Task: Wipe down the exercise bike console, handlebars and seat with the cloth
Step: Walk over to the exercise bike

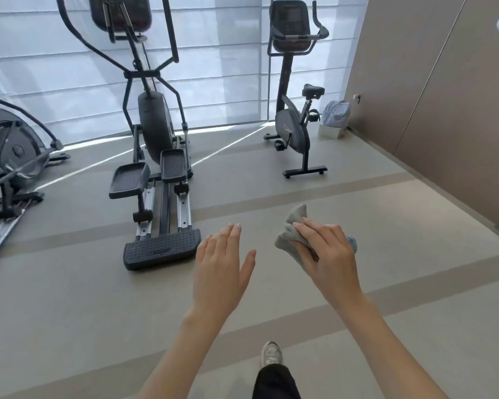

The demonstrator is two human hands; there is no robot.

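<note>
Well short of the upright exercise bike (296,90), the right hand (326,254) bunches a grey cloth (290,231) ready for wiping, while the left hand (221,269) hangs flat and empty.

Black upright exercise bike (293,131) stands far right, before the pale pleated window blind (213,67) and near the tan panelled wall (429,96). In the corner beyond its black padded seat (313,90): pale blue fabric bundle (337,112), seemingly on a low white box (332,131). Left of the bike: tall black elliptical trainer (156,125). Further left: second dark machine (9,145), cut by the frame edge. Foreground: left hand (219,269) beside right hand (326,254), which holds the crumpled grey-blue microfibre cloth (293,226), well apart from the bike.
</note>
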